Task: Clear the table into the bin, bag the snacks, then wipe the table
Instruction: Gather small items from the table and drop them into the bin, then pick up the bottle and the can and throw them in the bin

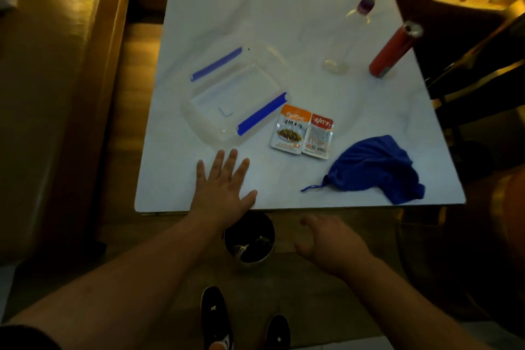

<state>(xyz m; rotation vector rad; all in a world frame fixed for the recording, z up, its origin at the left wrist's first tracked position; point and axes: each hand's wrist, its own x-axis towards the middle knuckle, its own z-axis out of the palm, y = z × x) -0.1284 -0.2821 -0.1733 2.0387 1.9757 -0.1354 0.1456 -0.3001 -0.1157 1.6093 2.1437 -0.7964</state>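
- Left hand [223, 189] is lying flat, fingers spread, holding nothing, on the table [284, 37] near the clear container [235, 94].
- Bin [249, 239] is sitting on the floor under the near table edge.
- Snack packets [302, 131] are lying mid-table; judging bagging is next, into the blue bag [375, 169].
- Right hand [329, 241] is hovering open, empty, below the edge.
- Bottle [352, 34] and can [395, 50] are awaiting binning.

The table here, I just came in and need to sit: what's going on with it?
A person is standing at the white table, clearing it. Their left hand lies open and flat near the front edge, just short of the clear plastic container; the right hand hangs open and empty below the edge, beside the bin on the floor. Two snack packets, a blue cloth, a clear bottle and a red can are on the table.
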